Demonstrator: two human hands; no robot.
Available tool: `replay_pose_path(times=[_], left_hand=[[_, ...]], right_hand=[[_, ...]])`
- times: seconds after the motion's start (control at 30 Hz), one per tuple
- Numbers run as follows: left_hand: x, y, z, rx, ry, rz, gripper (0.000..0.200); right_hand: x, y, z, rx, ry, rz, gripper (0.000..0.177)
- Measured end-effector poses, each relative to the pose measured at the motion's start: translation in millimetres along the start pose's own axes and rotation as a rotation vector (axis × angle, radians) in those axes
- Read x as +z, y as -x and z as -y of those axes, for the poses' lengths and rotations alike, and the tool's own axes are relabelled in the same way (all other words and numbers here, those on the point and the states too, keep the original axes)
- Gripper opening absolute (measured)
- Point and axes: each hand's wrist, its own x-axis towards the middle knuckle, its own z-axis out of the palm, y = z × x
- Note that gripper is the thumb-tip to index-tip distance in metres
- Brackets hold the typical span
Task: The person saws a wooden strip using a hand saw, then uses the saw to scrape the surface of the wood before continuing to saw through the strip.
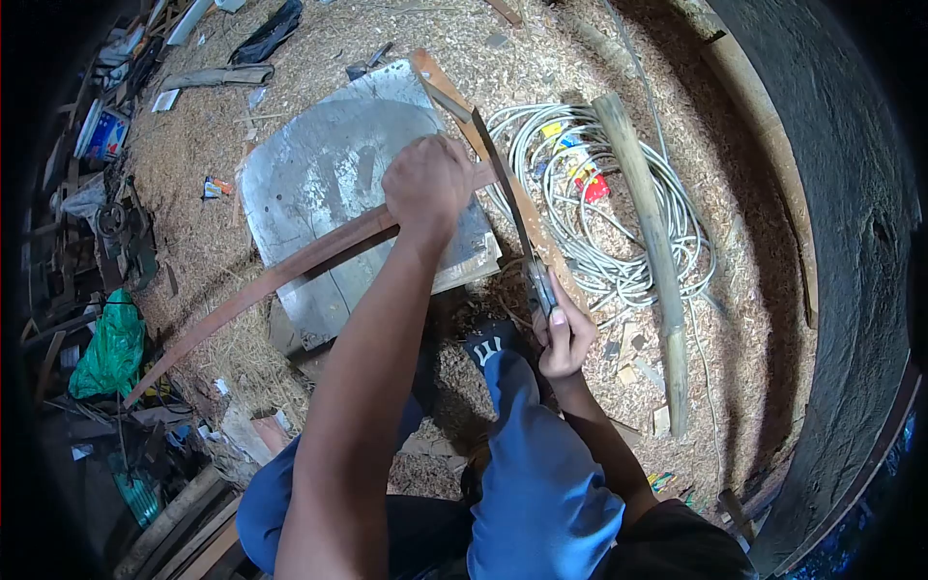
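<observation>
Head view. A metal sheet [309, 164] lies on the sawdust floor [193, 126]. A long curved wooden strip [271, 278] crosses it. The strip's long axis runs from the lower left, where the end overhangs the sheet's left edge and points at the clutter by a green bag [111, 348], up to the right, past the sheet's right edge.

The left hand [425, 188] is closed in a fist over the strip near the sheet's right edge and presses it down. The right hand [565, 333] is off the sheet's lower right corner, fingers wrapped around the handle of a blade [503, 188]. The blade is thin and dark, and it points up and slightly left from the handle. It meets the strip's upper end just right of the left hand. A straight lath [440, 82] runs alongside the blade, touching the sheet's top right corner.

Room to move:
- **Right:** a cable coil [628, 261] lies just beside the blade, with a pole [652, 251] lying across it. A curved wall [851, 193] stands beyond them.
- **Top edge:** open sawdust lies beyond it.
- **Near edge:** the person's knee [541, 464] in blue cloth is close by, touching the right hand's wrist.
</observation>
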Motion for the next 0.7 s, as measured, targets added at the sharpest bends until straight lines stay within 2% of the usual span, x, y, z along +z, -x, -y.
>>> replay_pose_path(times=[0.17,0.23,0.4,0.53,0.63,0.7], left_hand=[[0,0,-4,-0.033,0.029,0.002,0.037],[1,1,1,-0.039,0.035,-0.012,0.038],[-2,-1,-1,-0.029,-0.003,0.044,0.037],[-5,1,-5,-0.055,-0.005,0.033,0.037],[1,0,2,-0.005,0.041,-0.035,0.038],[4,1,3,0.021,0.049,-0.017,0.037]], right_hand=[[-23,38,14,0.054,0.066,0.060,0.053],[-25,45,9,0.027,-0.008,-0.002,0.053],[-2,-5,1,-0.013,-0.008,0.035,0.053],[-12,22,11,0.006,0.028,0.023,0.054],[-22,42,9,-0.007,0.005,0.015,0.055],[-16,30,3,0.005,-0.007,0.027,0.053]])
